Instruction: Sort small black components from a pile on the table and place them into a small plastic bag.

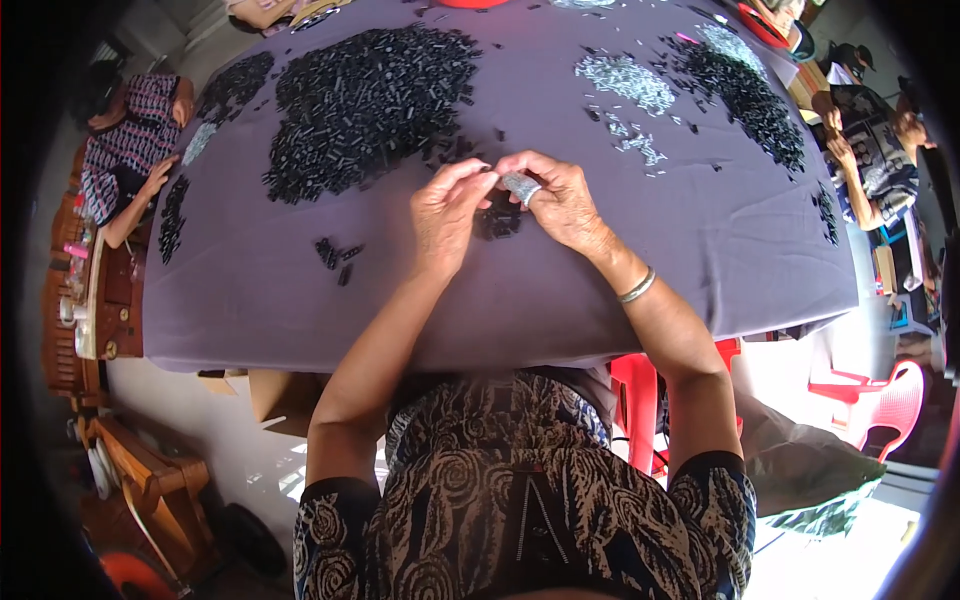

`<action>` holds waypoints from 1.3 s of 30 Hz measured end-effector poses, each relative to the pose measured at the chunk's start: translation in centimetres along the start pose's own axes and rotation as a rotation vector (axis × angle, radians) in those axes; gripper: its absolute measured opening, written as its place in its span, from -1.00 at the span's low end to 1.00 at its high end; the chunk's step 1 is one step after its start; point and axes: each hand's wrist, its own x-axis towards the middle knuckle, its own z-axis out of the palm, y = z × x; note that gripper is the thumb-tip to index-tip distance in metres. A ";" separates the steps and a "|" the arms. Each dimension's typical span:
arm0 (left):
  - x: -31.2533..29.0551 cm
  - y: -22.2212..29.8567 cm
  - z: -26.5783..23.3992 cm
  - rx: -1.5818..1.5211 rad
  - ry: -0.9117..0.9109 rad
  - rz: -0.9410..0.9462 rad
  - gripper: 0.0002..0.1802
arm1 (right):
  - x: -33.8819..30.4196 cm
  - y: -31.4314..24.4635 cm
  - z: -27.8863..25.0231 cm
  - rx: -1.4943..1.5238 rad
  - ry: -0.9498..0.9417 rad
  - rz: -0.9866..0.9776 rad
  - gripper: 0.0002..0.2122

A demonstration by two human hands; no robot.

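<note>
Black pieces [500, 222]; clustered on tablecloth [540, 310]

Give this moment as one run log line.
left hand: apparently pinching small dark piece | right hand: fingertips close to left's, silvery wrap on one digit | tablecloth: large black heap, smaller pale heap beyond hands

"How many hands [440, 225] does the person [510, 480] have over the one desk [600, 295]?"

"Two; one bracelet [637, 287] as well."

"And the small pieces [328, 255]?"

"Too many to count; one biggest black heap [370, 110]; at least two clear heaps [628, 84]."

"Anything red?"

"At least two rims [472, 3]; at least one chair [892, 405]."
</note>
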 end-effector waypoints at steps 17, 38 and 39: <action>0.2 0.0 -0.2 0.101 -0.128 0.014 -0.81 | 2.1 2.6 -13.4 -0.992 0.268 0.045 -0.87; -0.1 -0.3 -0.2 0.198 -0.206 0.057 -0.84 | 1.2 0.1 -1.4 0.587 -0.077 0.218 -0.92; -0.1 -0.3 -0.1 0.198 -0.206 0.056 -0.84 | 1.2 0.3 -1.4 0.588 -0.077 0.219 -0.92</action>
